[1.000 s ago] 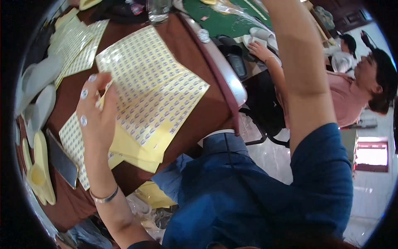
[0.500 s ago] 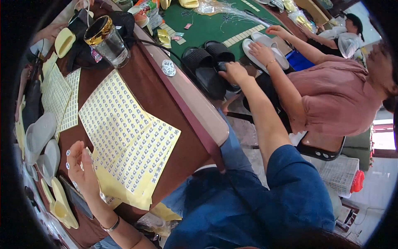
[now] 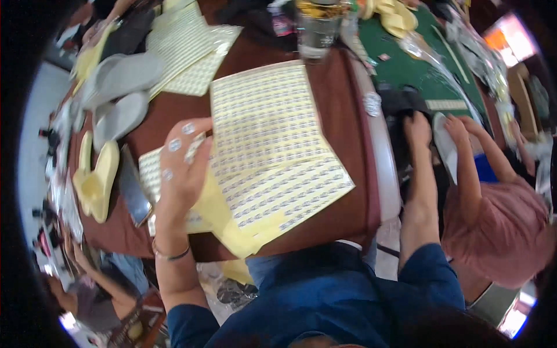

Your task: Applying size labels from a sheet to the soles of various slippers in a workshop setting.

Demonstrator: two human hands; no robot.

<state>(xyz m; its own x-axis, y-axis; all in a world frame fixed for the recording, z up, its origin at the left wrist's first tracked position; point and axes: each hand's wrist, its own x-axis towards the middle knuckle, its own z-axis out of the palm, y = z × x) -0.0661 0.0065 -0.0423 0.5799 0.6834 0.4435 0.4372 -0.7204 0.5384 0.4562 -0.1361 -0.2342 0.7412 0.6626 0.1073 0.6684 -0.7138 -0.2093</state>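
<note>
My left hand (image 3: 184,165) is beside the left edge of a pale yellow sheet of printed stickers (image 3: 264,122), thumb and forefinger apart. Small round white stickers cling to its fingers. On the right, my right hand (image 3: 418,132) grips a black slipper (image 3: 399,103) at the edge of the green table; motion blur and my fingers hide part of it. The sticker sheet overlaps other sheets on the brown tabletop.
Grey slippers (image 3: 120,113), yellow slippers (image 3: 97,177) and a dark phone (image 3: 133,191) lie left of my hand. A glass jar (image 3: 318,37) stands at the back. More sticker sheets (image 3: 191,52) lie behind. At right, a person in pink (image 3: 493,226) handles a white slipper (image 3: 444,142).
The view has swung left, so the table and sheets appear farther right. My left hand has turned, its back now showing, and come closer to the sheet's edge. My right hand stays at the black slippers.
</note>
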